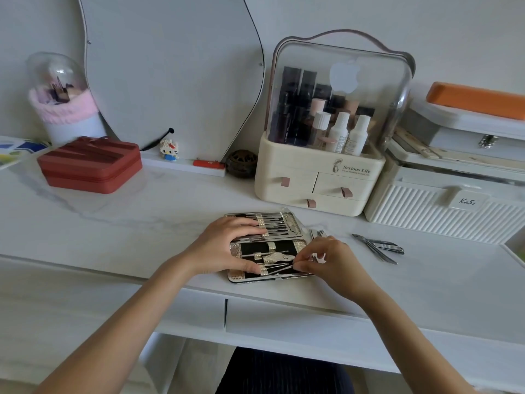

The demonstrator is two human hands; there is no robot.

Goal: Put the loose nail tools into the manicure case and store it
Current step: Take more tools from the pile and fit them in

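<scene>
Pinching a thin tool (279,269), her right hand (331,261) threads it under the manicure case (270,247) loop; left hand (227,245) lies flat, steadying. Clippers (379,247) on the bench (113,223) should follow.

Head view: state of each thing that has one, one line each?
Silver-edged black-lined manicure case: open flat on the white table.
Left hand: fingers straight, pressing on the case.
Right hand: grip pinching a thin metal tool over the near half.
Steel nippers and clippers: loose on the table, right of the case.
Red zip box: closed.
Cream cosmetics organiser: drawers shut.
</scene>
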